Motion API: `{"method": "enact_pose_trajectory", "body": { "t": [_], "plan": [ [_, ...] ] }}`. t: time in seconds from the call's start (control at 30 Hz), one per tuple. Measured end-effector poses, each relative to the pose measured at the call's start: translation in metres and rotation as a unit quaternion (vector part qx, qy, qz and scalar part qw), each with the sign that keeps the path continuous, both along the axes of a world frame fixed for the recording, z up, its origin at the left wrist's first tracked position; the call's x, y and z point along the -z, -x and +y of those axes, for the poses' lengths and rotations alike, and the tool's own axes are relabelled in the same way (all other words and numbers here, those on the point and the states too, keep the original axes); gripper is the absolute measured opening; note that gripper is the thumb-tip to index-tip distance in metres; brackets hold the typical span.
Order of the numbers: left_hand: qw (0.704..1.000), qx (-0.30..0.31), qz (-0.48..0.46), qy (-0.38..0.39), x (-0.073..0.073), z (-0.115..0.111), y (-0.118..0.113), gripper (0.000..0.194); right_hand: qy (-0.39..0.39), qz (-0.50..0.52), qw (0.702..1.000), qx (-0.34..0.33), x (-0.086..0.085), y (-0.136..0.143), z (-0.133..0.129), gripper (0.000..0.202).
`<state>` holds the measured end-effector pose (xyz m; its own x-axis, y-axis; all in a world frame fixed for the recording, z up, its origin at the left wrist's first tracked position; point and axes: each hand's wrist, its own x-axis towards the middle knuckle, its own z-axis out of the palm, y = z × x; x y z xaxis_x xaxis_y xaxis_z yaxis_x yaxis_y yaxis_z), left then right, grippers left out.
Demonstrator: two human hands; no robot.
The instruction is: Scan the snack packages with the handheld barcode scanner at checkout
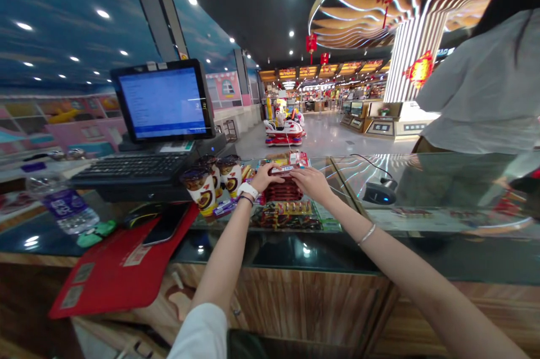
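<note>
My left hand (265,178), with a white watch on its wrist, has its fingers closed on the left end of a small flat snack packet (287,169) with a pale label and red ends. The right end is pinched by my right hand (311,183). Both hands hover over or rest on a row of dark red snack packs (284,190); contact is hard to tell. Nearer to me lie gold and dark wrapped snacks (293,214). Left of my left hand are several printed cups (230,174) and some purple packets (225,207).
On the left stand a monitor (164,101), a keyboard (130,166) and a water bottle (63,201). A phone (166,224) lies over a red sheet (122,274). A black scanner-like device (379,192) is on the glass right. Beyond it stands a person in a pale top (485,83).
</note>
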<state>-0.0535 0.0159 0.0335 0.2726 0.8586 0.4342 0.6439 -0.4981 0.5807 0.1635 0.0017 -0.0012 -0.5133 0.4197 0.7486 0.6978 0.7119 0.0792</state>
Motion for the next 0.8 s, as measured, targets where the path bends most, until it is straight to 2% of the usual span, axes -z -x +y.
{"method": "enact_pose_trajectory", "body": {
  "t": [0.2, 0.3, 0.4, 0.53, 0.67, 0.8],
  "plan": [
    [1.0, 0.009, 0.02, 0.011, 0.008, 0.007, 0.007, 0.039, 0.022, 0.015, 0.999, 0.018, 0.012, 0.011, 0.002, 0.024],
    [0.999, 0.006, 0.047, 0.022, 0.012, 0.004, 0.005, 0.037, 0.031, 0.025, 0.999, 0.035, 0.015, 0.014, 0.0, 0.024],
    [0.992, -0.023, 0.118, -0.04, 0.013, -0.007, 0.0, 0.038, 0.037, 0.041, 0.997, 0.047, 0.018, 0.015, -0.003, 0.028],
    [0.966, -0.042, 0.207, -0.152, 0.013, -0.026, -0.008, 0.039, 0.022, 0.048, 0.999, 0.013, 0.022, 0.01, -0.012, 0.033],
    [0.945, -0.051, 0.261, -0.191, 0.016, -0.032, -0.009, 0.023, 0.036, 0.06, 0.997, -0.015, 0.025, 0.005, -0.021, 0.037],
    [0.938, -0.066, 0.262, -0.218, 0.022, -0.03, -0.007, 0.023, 0.064, 0.08, 0.994, -0.032, 0.027, 0.004, -0.022, 0.043]
  ]
}}
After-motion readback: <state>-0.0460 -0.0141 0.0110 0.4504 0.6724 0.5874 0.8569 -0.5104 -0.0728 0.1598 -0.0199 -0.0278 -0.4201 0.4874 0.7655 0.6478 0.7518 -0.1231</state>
